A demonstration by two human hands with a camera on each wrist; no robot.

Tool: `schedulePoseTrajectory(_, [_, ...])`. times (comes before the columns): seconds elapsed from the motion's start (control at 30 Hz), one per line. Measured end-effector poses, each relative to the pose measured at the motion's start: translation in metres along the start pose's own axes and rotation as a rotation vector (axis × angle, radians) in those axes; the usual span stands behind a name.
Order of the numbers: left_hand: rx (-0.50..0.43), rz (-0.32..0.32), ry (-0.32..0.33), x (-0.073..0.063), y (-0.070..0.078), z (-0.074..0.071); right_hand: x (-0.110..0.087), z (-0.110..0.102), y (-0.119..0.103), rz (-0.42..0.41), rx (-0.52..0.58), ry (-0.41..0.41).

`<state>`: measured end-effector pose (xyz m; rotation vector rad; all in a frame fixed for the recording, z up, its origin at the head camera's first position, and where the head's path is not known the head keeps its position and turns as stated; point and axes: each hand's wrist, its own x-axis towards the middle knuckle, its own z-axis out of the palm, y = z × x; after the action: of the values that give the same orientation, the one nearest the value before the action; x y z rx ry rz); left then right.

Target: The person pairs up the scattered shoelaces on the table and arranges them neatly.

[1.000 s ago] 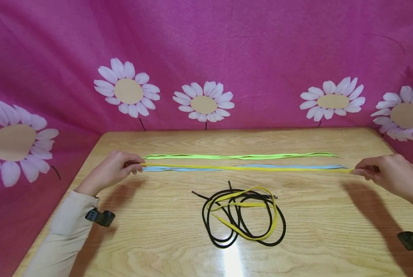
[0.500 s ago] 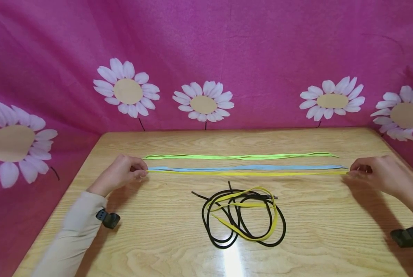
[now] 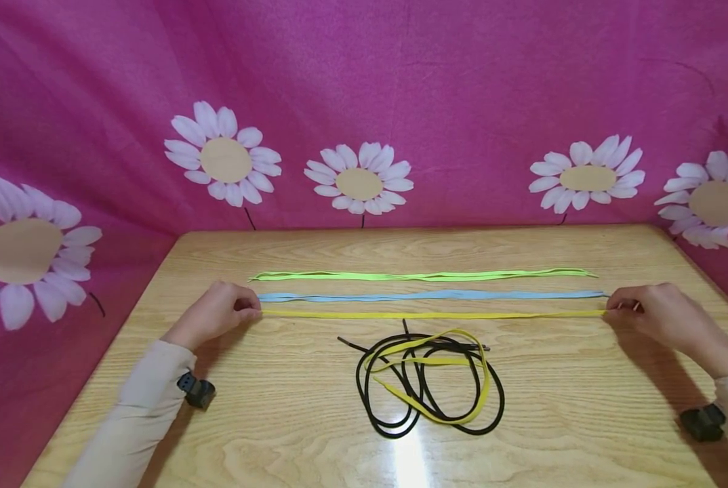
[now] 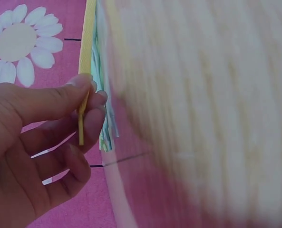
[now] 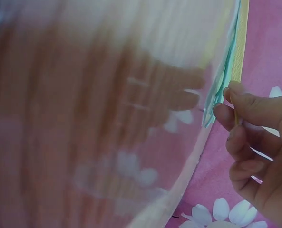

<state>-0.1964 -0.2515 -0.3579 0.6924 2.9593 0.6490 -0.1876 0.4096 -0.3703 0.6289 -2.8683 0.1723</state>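
A flat yellow shoelace (image 3: pixel 431 315) runs straight across the table between my two hands. My left hand (image 3: pixel 217 310) pinches its left end between thumb and fingers; the lace's tip (image 4: pixel 81 130) pokes out below the thumb in the left wrist view. The other end is pinched by my right hand (image 3: pixel 663 315), likewise seen in the right wrist view. Just behind the yellow lace lies a light blue shoelace (image 3: pixel 449 295), folded lengthwise. Farther back, a neon green shoelace (image 3: pixel 425 276) lies parallel to it.
Nearer to me, a round black shoelace (image 3: pixel 360 393) lies in loose loops, tangled with another yellow shoelace (image 3: pixel 482 396). The wooden table (image 3: pixel 278 434) meets a pink flowered cloth (image 3: pixel 461 81) at the back and sides.
Both hands have brought the stretched yellow shoelace toward me and moved slightly inward. It was over the blue shoelace and is now in front of it. The other laces have stayed put.
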Motion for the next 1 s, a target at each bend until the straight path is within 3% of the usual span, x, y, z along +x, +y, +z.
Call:
schedulePoseTrajectory(0.73, [0.019,-0.061,-0.039,-0.0037,-0.0031,0.0022,0.0016,0.0031,0.0048,0.051,0.011,-0.092])
schedulePoseTrajectory(1.0, [0.000,-0.027,-0.024,-0.0072,-0.0038,0.0006,0.0005,0.0027,0.0088,0.080,0.043,-0.164])
